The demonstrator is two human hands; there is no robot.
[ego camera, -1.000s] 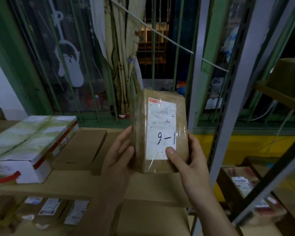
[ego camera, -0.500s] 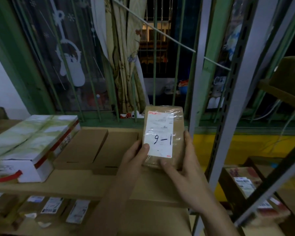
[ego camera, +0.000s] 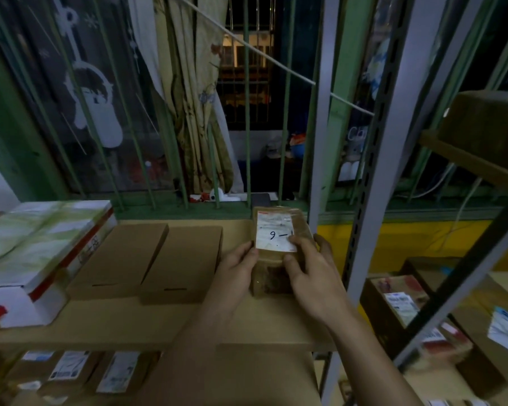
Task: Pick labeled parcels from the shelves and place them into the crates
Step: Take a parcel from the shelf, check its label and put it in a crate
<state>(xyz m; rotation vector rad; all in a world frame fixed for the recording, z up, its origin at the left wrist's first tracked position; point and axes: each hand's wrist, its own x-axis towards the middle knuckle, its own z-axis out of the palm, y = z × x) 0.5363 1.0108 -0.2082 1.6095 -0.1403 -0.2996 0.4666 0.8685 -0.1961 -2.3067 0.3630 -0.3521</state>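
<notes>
Parcel [ego camera: 269,276] low at frame centre, just left of post [ego camera: 320,142], label [ego camera: 273,234] up, reads "9-". I see left hand [ego camera: 235,268] pinching left edge, right hand [ego camera: 314,273] curled round right side, covering label's last mark. Cannot tell if base touches shelf [ego camera: 129,326]. My advice: 2-hand hold, lift straight, clear of boxes [ego camera: 182,259] at left and of post. No crate in frame, so find 1 first, then carry.

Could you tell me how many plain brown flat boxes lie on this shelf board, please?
2, side by side: the left box next to the white carton, the right box nearer the labelled parcel.
</notes>
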